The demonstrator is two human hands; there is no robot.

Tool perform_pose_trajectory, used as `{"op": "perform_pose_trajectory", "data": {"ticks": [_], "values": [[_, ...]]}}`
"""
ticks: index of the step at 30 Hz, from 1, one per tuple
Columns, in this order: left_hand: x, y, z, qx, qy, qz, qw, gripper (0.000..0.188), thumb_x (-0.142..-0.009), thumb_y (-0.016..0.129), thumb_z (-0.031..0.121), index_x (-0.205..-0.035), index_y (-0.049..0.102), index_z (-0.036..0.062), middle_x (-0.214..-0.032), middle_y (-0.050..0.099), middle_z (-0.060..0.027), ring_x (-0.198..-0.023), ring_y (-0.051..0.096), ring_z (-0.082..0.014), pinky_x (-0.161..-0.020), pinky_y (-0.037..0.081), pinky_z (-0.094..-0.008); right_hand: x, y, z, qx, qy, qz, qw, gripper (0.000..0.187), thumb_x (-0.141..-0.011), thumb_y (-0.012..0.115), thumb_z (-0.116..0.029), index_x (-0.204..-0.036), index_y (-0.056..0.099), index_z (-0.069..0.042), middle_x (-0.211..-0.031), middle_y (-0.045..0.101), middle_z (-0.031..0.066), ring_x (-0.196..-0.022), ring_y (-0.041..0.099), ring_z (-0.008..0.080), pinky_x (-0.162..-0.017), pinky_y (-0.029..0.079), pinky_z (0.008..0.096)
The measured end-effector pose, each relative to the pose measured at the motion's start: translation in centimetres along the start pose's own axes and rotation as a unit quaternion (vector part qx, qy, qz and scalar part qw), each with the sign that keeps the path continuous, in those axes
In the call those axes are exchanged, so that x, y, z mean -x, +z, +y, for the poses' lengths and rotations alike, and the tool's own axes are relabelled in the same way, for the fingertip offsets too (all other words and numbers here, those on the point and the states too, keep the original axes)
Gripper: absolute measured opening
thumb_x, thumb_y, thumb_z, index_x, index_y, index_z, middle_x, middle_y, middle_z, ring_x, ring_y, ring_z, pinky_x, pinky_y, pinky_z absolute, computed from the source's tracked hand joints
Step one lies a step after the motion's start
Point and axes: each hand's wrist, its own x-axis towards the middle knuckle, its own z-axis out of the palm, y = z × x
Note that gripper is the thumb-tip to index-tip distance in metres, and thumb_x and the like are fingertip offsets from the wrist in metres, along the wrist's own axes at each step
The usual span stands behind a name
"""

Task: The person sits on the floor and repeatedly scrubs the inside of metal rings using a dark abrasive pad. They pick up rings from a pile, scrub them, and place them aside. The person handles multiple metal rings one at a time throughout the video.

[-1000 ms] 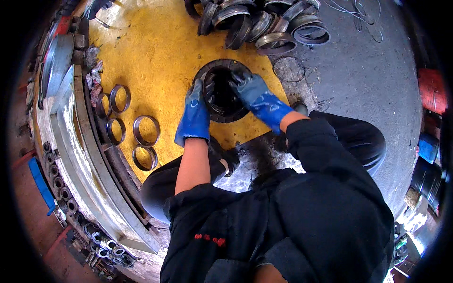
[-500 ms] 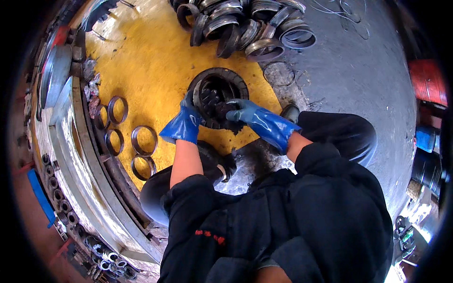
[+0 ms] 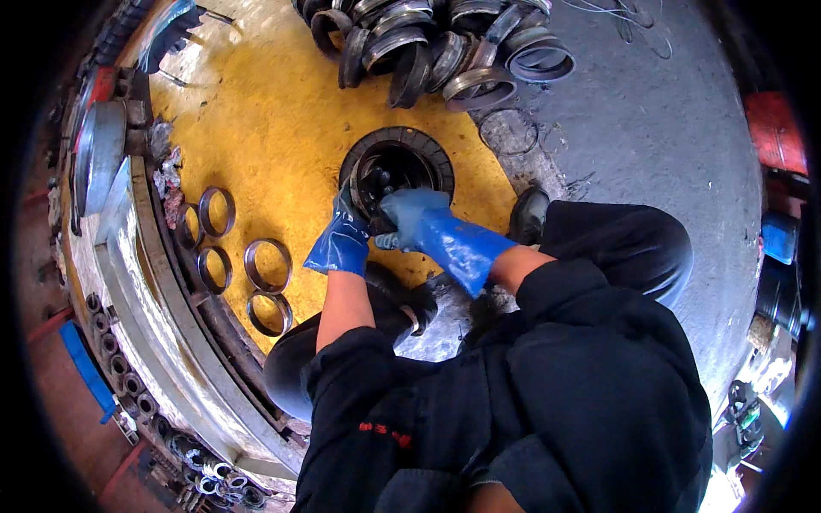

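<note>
On the yellow floor in front of me stands a round black tub [image 3: 440,158] with a thick ribbed rim. A dark ring [image 3: 357,181] leans in its opening, and dark, shiny, lumpy grease [image 3: 376,181] shows inside. Both my hands wear long blue rubber gloves. My left hand [image 3: 346,214] grips the ring's left side, its fingers partly hidden. Across the near edge of the ring lies my right hand [image 3: 410,214], fingers curled round that edge and pointing left. The palm side of the right hand is hidden.
Several loose metal rings [image 3: 268,265] lie at the left on the yellow floor, beside a long metal frame [image 3: 158,316]. A heap of dirty rings [image 3: 410,43] sits at the far side. My shoe [image 3: 530,214] is right of the tub; a red drum [image 3: 776,132] stands far right.
My right hand has moved left and nearer to me, from the tub's right part onto the near edge of the ring. My left hand has shifted slightly nearer, still at the left side.
</note>
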Motion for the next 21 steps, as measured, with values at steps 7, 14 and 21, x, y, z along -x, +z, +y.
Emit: {"op": "perform_pose_trajectory", "data": {"ticks": [7,14,21], "values": [[-2.0,-1.8,-2.1,-0.32,0.147,0.089,0.932,0.041,-0.095,0.051,0.032,-0.125,0.058,0.0051,-0.119,0.063,-0.0121,-0.107,0.06,-0.0283,-0.097,0.046,-0.038,-0.8,0.1,-0.9,0.047,0.067,0.002,0.997,0.043,-0.074,0.068,-0.052,-0.093,0.068,-0.014,-0.096,0.067,0.0139,-0.091,0.064,0.0343,-0.078,0.051,0.0448],[4.5,5.4,3.8,-0.505,0.165,0.182,0.827,0.033,-0.093,0.052,0.022,-0.117,0.06,0.0019,-0.104,0.068,-0.0135,-0.099,0.064,-0.0265,-0.082,0.051,-0.0333,1.7,0.5,1.3,-0.12,0.036,0.1,0.987,0.036,-0.076,0.068,-0.043,-0.093,0.067,-0.011,-0.096,0.067,0.0143,-0.094,0.062,0.0362,-0.08,0.05,0.0443],[7.5,15.7,12.1,-0.347,0.249,0.142,0.893,0.027,-0.092,0.06,0.027,-0.103,0.063,0.0026,-0.091,0.069,-0.0074,-0.081,0.067,-0.0159,-0.064,0.045,-0.0252,3.6,0.0,3.5,-0.202,0.033,0.141,0.969,0.042,-0.077,0.065,-0.042,-0.108,0.067,-0.014,-0.109,0.065,0.0148,-0.102,0.061,0.0344,-0.088,0.049,0.0428]]}}
